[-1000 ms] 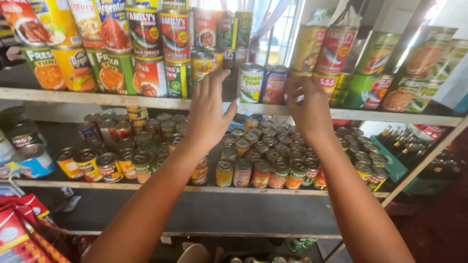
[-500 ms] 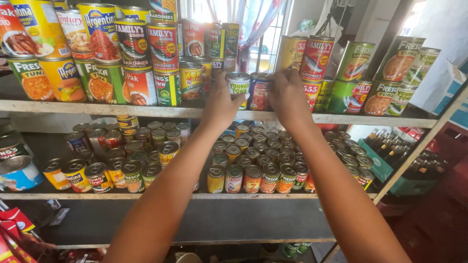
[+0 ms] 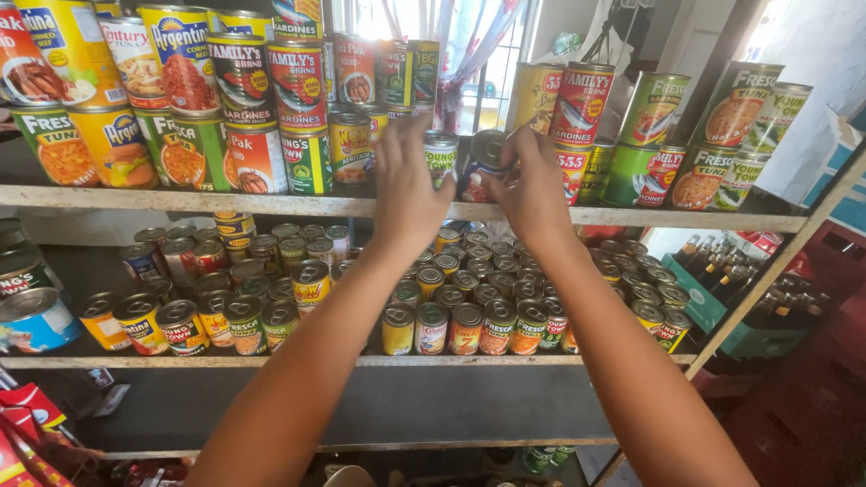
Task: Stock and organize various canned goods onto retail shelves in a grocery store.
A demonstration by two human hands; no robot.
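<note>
Reaching up to the top shelf (image 3: 631, 216), near the middle of its front edge, with both arms raised from below. Left hand (image 3: 408, 176) spread against an upright can with a green and white label (image 3: 441, 159), fingers parted and pressed on its left side; whether closed fully round it cannot be told. Right hand (image 3: 532, 185) curled on a tilted blue can (image 3: 481, 162), its metal lid leaning toward the viewer and slightly left, long axis off vertical; fingers wrapped over the top and right side, so clamped on that can. Two cans under the hands, touching or just beside each other, at the front edge of the top shelf between the left stack and the right stack.

All cans cylindrical, glossy printed labels, ribbed silver lids with pull tabs. Shelf boards of worn, pale, chipped wood.

To the left on the top shelf, tall cans stacked two high, yellow, red and green, upright; too many to count surely. To the right, red sardine cans (image 3: 577, 104) and green cans (image 3: 651, 113), also two high, some leaning.

On the middle shelf (image 3: 180, 362), dozens of small flat-topped cans packed in rows, lids up, reaching to the front edge. One large blue can (image 3: 36, 320) lying tilted at its left end. Green crate of dark bottles (image 3: 776, 307) beyond the right end.
</note>
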